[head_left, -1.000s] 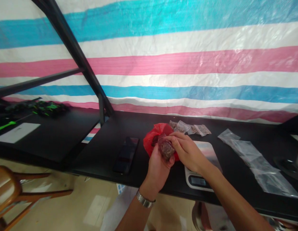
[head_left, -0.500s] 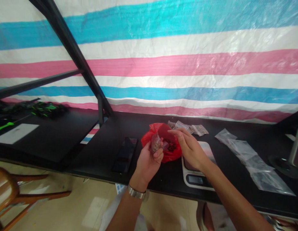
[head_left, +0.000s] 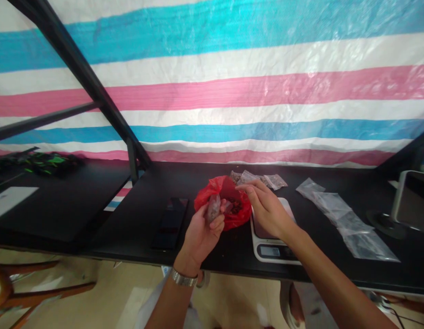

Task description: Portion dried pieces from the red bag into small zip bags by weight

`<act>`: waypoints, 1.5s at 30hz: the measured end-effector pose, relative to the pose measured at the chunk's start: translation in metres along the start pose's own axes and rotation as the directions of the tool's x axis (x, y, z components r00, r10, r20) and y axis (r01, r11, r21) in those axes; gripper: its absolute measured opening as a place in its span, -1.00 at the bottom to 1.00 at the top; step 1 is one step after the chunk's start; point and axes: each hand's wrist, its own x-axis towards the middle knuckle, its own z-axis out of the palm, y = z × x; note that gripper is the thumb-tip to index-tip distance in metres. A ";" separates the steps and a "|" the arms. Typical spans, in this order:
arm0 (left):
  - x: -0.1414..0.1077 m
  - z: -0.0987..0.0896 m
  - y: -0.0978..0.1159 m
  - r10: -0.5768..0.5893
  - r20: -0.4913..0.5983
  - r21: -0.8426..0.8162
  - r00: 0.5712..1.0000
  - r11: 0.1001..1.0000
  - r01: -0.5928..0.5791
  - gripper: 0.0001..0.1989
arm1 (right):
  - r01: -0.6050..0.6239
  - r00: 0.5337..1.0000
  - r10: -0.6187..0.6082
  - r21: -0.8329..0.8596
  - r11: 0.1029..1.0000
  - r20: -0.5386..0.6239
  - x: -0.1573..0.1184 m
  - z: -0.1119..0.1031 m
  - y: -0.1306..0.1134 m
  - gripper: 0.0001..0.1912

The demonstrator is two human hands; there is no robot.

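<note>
My left hand [head_left: 205,232] is closed round a small clear plastic bag [head_left: 214,208] with brownish contents, in front of an open red plastic bag [head_left: 207,196]. Small dark reddish-brown pieces [head_left: 236,206] lie inside the red bag. Over its right rim reaches my right hand [head_left: 267,206], fingers stretched out to the left; nothing shows in them. Beneath that hand is a white digital scale [head_left: 258,257], partly covered by the palm and wrist. Its small display is lit, but I cannot read it surely.
Behind the red bag lie several filled clear packets [head_left: 275,181]. Flat clear bags [head_left: 338,214] overlap in a row at the right, near a screen on a stand [head_left: 412,201]. A dark phone [head_left: 171,223] lies left. A black frame post [head_left: 82,73] slants up at the left.
The whole view has shifted, so the table's things appear farther left. Both hands keep nearly the same places by the red bag; the small bag stays in my left hand.
</note>
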 end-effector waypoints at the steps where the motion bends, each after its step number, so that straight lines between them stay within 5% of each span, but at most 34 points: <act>1: 0.000 0.001 -0.002 0.004 -0.011 0.025 1.000 1.000 -0.003 -0.51 | 0.001 1.000 -0.001 -0.003 1.000 -0.001 0.000 -0.001 0.001 -0.45; 5: 0.004 0.001 -0.010 0.122 -0.108 0.213 0.987 0.972 -0.097 -0.53 | 0.019 1.000 -0.019 -0.014 1.000 0.009 -0.001 -0.002 0.004 -0.45; 8: 0.005 -0.005 -0.015 0.316 -0.151 0.469 0.937 0.857 -0.213 -0.59 | 0.020 0.999 -0.019 -0.018 1.000 0.045 -0.002 -0.001 0.005 -0.48; 14: -0.001 -0.012 -0.019 0.572 0.156 0.704 0.806 0.508 -0.496 -0.97 | -0.054 0.997 0.049 0.074 0.996 0.065 -0.004 0.005 0.001 -0.72; 20: -0.007 -0.004 -0.032 0.535 0.391 0.652 0.749 0.414 -0.636 -0.72 | -0.114 0.993 0.120 0.220 0.969 -0.012 -0.023 -0.001 -0.006 -0.78; 26: -0.009 0.003 -0.047 0.462 0.490 0.691 0.739 0.312 -0.652 -0.46 | -0.116 0.971 0.151 0.186 0.976 -0.186 -0.046 -0.030 0.007 -0.72; 30: 0.001 -0.002 -0.049 0.411 0.550 0.776 0.727 0.071 -0.627 -0.74 | -0.275 0.945 0.292 0.124 0.953 -0.148 -0.051 -0.052 0.036 -0.66; 33: 0.012 -0.009 -0.047 0.369 0.594 0.794 0.715 -0.125 -0.595 -0.80 | -0.282 0.951 0.267 -0.080 0.956 -0.156 -0.055 -0.061 0.052 -0.72; 38: 0.023 -0.014 -0.046 0.443 0.611 0.786 0.656 -0.241 -0.569 -0.81 | -0.247 0.955 0.149 -0.407 0.880 -0.257 -0.061 -0.058 0.062 -0.78; 45: 0.026 -0.016 -0.046 0.493 0.648 0.756 0.581 -0.508 -0.412 -0.81 | -0.321 0.905 0.157 -0.392 0.862 -0.395 -0.064 -0.061 0.078 -0.69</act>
